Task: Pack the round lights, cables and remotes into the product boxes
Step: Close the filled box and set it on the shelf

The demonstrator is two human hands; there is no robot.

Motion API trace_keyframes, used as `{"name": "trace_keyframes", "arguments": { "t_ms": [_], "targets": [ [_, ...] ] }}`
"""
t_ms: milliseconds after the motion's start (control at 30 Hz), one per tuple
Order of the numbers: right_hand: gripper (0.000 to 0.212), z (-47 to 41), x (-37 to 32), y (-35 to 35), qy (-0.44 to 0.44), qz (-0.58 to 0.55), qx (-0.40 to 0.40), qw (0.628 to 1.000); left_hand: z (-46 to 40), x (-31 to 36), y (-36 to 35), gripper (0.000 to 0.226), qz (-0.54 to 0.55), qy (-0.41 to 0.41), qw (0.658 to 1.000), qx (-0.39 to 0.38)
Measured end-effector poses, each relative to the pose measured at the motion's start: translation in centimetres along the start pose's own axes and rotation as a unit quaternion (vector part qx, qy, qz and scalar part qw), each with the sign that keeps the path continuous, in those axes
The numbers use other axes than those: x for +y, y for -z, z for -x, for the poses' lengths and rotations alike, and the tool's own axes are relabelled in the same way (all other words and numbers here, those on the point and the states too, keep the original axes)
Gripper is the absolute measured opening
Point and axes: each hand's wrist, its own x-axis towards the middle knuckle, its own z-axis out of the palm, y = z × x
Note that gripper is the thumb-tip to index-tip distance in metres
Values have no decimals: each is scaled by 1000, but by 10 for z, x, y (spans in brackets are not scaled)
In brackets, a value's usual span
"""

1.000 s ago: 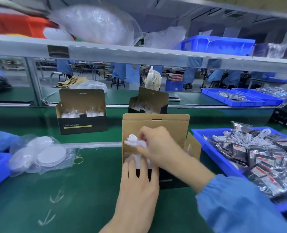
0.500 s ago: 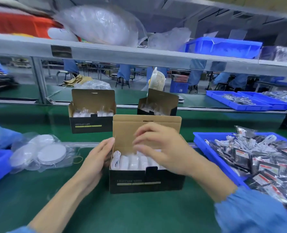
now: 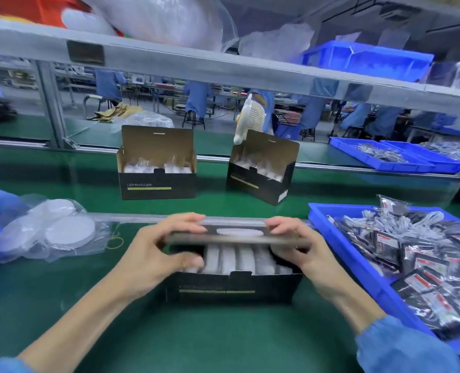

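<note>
Cardboard lid lies crosswise over the box; left hand and right hand pinch its ends.

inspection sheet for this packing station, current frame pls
Surface: green belt.
Job's things: near box holds upright round lights, lid half folded down; two open filled boxes behind.
Clutter: bagged lights and yellow rubber band at left.
Grippers: left hand and right hand grip the lid ends.
Cables: bagged in blue bin at right.
Surroundings: shelf, small fan, seated workers.
</note>
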Motion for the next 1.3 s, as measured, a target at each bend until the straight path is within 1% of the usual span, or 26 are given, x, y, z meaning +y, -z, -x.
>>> {"name": "trace_keyframes", "arguments": {
  "t_ms": [33,67,100,133,200,267,333,400,467,533,567,633,700,800,833,867,933,967,1033,1067,1200,1300],
  "targets": [
    [30,4,-3,3,2,37,-64,997,4,-1,-2,55,-22,0,1000,-18],
    [51,7,-4,8,-10,55,-109,993,7,-1,-4,59,-32,5,999,-19],
    [64,8,-3,12,-27,47,-121,991,8,0,-6,54,-33,9,999,-5],
    [68,8,-5,12,-27,32,-111,993,8,1,-8,45,-26,8,999,16],
    [57,9,-8,7,-17,28,-77,996,7,3,-13,35,-21,6,999,33],
    [40,10,-5,1,-13,23,-54,998,8,3,-12,32,-40,-7,999,17],
    [28,14,-1,-1,3,23,-39,999,11,2,-9,30,-52,-27,998,7],
    [26,20,-1,-3,5,20,-36,999,12,1,-6,29,-52,-32,998,-2],
    [25,26,-3,-4,-6,41,-43,998,13,1,-5,29,-83,-54,995,-12],
    [28,32,-4,-2,6,103,-47,994,15,0,-5,29,-139,-103,985,-14],
    [31,36,-4,-1,24,152,-41,987,17,0,-5,30,-159,-122,980,-15],
    [37,41,-4,-1,95,276,-13,956,20,-2,-7,35,-207,-155,966,-25],
    [44,45,-5,-7,169,386,19,907,23,-5,-10,41,-257,-177,949,-29],
    [43,48,-12,-16,250,495,46,831,24,-5,-14,38,-247,-170,954,-11],
    [39,48,-15,-20,270,503,46,820,24,-4,-16,37,-238,-169,956,-2],
    [35,47,-19,-25,284,487,41,825,25,-4,-18,36,-233,-172,957,5],
    [24,40,-28,-39,282,416,23,864,26,-5,-21,35,-231,-179,956,16],
    [20,34,-31,-49,292,404,6,867,26,-6,-21,35,-232,-180,956,19],
    [19,25,-25,-64,359,449,18,818,26,-6,-21,35,-233,-177,956,20],
    [21,22,-20,-67,375,457,34,806,26,-5,-20,35,-234,-173,957,21],
    [28,29,-8,-70,353,454,118,809,25,-6,-19,35,-220,-157,963,19],
    [23,34,-1,-73,368,433,148,810,23,-8,-20,34,-201,-156,967,24]
  ]
}}
